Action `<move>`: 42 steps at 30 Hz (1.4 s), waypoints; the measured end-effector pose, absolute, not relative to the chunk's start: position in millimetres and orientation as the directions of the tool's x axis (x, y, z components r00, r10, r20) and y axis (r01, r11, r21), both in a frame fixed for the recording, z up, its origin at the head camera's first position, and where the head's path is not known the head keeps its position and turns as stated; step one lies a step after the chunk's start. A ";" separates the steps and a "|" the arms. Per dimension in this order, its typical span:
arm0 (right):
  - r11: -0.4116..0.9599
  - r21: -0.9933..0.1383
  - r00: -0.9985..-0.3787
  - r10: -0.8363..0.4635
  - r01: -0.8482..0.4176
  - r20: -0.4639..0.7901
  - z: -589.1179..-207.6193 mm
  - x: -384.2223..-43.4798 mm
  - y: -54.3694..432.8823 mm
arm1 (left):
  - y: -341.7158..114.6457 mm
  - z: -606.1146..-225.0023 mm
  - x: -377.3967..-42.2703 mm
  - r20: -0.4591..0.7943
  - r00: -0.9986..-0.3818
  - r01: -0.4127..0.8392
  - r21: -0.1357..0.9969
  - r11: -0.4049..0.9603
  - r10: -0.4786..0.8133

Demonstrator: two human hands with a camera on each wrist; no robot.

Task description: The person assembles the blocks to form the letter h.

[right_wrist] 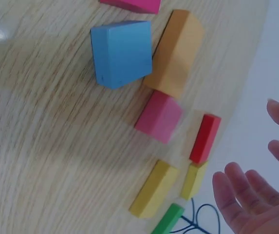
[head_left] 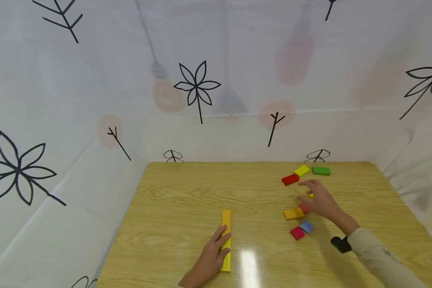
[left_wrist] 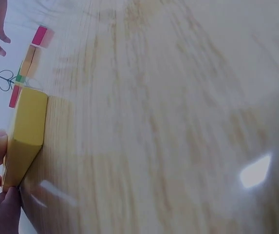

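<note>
Fingers of my left hand [head_left: 209, 256] rest on a narrow strip of blocks, orange [head_left: 226, 217] at its far end and yellow [head_left: 226, 262] nearer me. The left wrist view shows those fingertips against the yellow block [left_wrist: 28, 122]. My right hand [head_left: 320, 202], fingers spread and holding nothing, hovers over loose blocks at the right. Below it lie a pink block [right_wrist: 158, 117], an orange block [right_wrist: 175, 53] and a blue block [right_wrist: 124, 53]. A yellow block [right_wrist: 154, 190] is mostly covered by the hand in the head view.
Farther back lie a red block [head_left: 290, 179], another yellow block [head_left: 302, 171] and a green block [head_left: 321, 171]. A magenta block [head_left: 297, 233] touches the blue one. White patterned cloth [head_left: 230, 136] stands behind the wooden table [head_left: 180, 188].
</note>
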State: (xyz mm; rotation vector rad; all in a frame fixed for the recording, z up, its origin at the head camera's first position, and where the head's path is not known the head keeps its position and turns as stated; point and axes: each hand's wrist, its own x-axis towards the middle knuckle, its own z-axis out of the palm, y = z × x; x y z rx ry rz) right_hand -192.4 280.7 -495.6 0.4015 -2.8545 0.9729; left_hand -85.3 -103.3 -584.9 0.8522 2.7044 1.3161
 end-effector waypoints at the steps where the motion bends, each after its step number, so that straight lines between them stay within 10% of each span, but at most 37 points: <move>1: 0.767 -0.582 -0.963 -0.208 -0.270 0.173 -495.7 -193.3 282.8 | -102.9 -584.7 -85.5 0.216 -0.850 0.466 0.733 0.495 0.480; 42: 0.829 -0.550 -0.991 0.133 0.104 0.013 -552.9 -204.1 311.7 | -103.4 -581.3 -86.4 0.207 -0.847 0.473 0.713 0.517 0.489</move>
